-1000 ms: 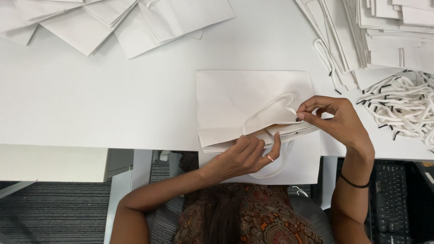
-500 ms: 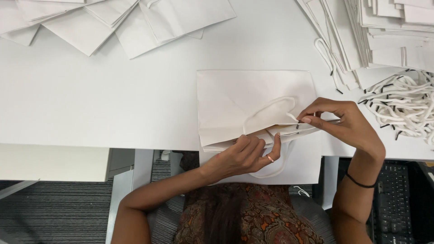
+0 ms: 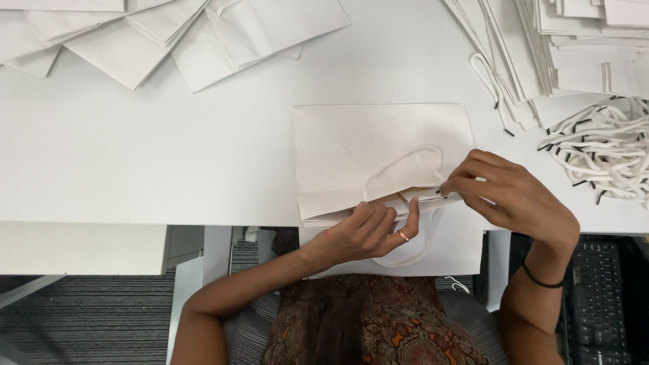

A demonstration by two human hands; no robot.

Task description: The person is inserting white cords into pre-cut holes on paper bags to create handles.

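A flat white paper bag [image 3: 382, 152] lies at frame centre on the counter [image 3: 135, 162]. Its open edge is pressed by the left hand [image 3: 362, 233], while the cord handle's tip [image 3: 433, 197] is pinched in the right hand [image 3: 503, 196]. The edge is best kept pinned so the tip can be threaded straight.

A flat white paper bag [image 3: 378, 152] lies at the near edge of the white table [image 3: 135, 155], its open end toward the person. More flat white paper bags [image 3: 169, 34] are spread overlapping along the far left edge. A stack of flat white bags [image 3: 574, 47] occupies the far right corner. No labels, signs or screens are visible.
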